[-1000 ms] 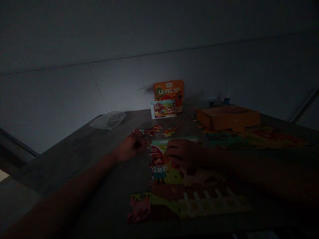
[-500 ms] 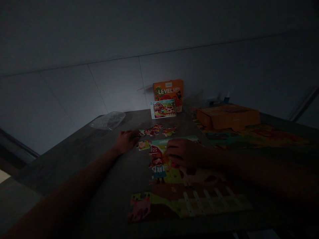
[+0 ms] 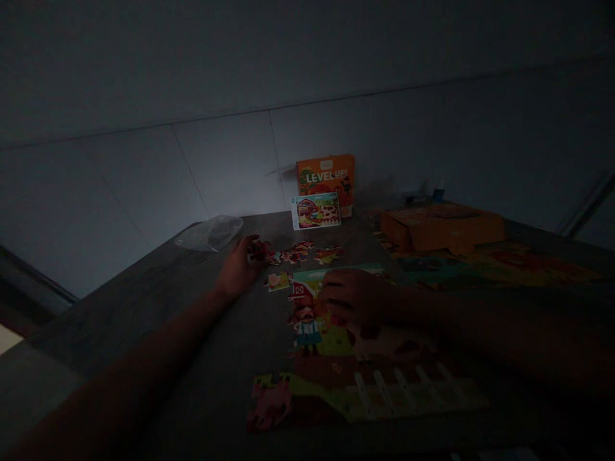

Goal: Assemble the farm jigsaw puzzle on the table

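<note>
In the dim head view, a partly joined farm jigsaw puzzle [image 3: 319,384] lies on the table, showing a farmer, a spotted cow and a white fence. My right hand [image 3: 355,294] rests on its upper part, fingers loosely bent and a little apart; no piece shows in them. Left of the loose pieces, my left hand [image 3: 239,266] is turned on its side, its thumb and fingers around a dark red puzzle piece [image 3: 259,250]. A yellowish puzzle piece [image 3: 278,282] lies by the puzzle's upper left corner. More loose puzzle pieces [image 3: 295,254] lie beyond.
A picture card [image 3: 316,211] leans on an upright orange box [image 3: 325,171] near the wall. Crumpled clear plastic [image 3: 210,232] lies at the back left. To the right, another orange box [image 3: 442,226] sits on a colourful sheet [image 3: 504,266].
My left hand has turned from palm down onto its side and lifted slightly, and a dark red piece now shows at its fingers. My right hand has stayed in place.
</note>
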Available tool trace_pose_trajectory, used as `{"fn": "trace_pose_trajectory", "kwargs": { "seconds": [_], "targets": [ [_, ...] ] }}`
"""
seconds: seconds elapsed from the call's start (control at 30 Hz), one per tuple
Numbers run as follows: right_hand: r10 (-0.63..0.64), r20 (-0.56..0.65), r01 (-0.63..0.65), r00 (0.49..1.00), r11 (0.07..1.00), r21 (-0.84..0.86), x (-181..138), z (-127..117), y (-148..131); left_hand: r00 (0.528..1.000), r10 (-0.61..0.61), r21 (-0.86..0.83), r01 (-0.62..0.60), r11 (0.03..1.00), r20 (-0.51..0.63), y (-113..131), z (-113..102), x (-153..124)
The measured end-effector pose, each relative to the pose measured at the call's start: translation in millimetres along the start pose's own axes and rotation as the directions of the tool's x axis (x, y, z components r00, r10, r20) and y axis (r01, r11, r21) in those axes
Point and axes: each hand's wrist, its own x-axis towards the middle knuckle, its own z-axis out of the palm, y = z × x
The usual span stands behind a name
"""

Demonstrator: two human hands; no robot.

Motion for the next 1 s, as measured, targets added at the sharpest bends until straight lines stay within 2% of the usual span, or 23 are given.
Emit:
{"fn": "trace_pose_trajectory", "kwargs": {
  "seconds": [0.13,0.23,0.4,0.47,0.53,0.77,0.9,1.0],
  "targets": [
    [0.001,-0.023,-0.001,1.000,1.000,-0.002,-2,2,0,0.960,0.269,-0.036,-0.272,0.962,-0.077,24,-6,-7],
    [0.035,-0.082,-0.034,0.996,0.999,0.010,-4,5,-1,0.903,0.430,-0.059,-0.430,0.901,-0.019,44,-11,-18],
    [0.014,-0.127,-0.005,0.992,0.998,0.070,-1,1,-5,0.795,0.600,-0.151,-0.584,0.798,0.096,68,-16,-31],
    [0.022,-0.129,-0.011,0.991,0.996,0.083,0,-1,-6,0.769,0.629,-0.160,-0.610,0.776,0.119,72,-18,-33],
    [0.019,-0.153,-0.008,0.988,0.998,0.067,0,0,-6,0.762,0.636,-0.160,-0.617,0.770,0.121,74,-19,-34],
    [-0.013,-0.213,0.015,0.977,1.000,0.008,-2,3,-4,0.790,0.605,-0.176,-0.585,0.792,0.100,72,-21,-31],
    [-0.062,-0.240,0.056,0.969,0.998,-0.034,-2,4,-4,0.819,0.550,-0.149,-0.531,0.834,0.161,70,-19,-30],
    [-0.075,-0.240,0.066,0.968,0.997,-0.043,-2,5,-3,0.806,0.567,-0.160,-0.546,0.823,0.167,65,-16,-29]
  ]
}}
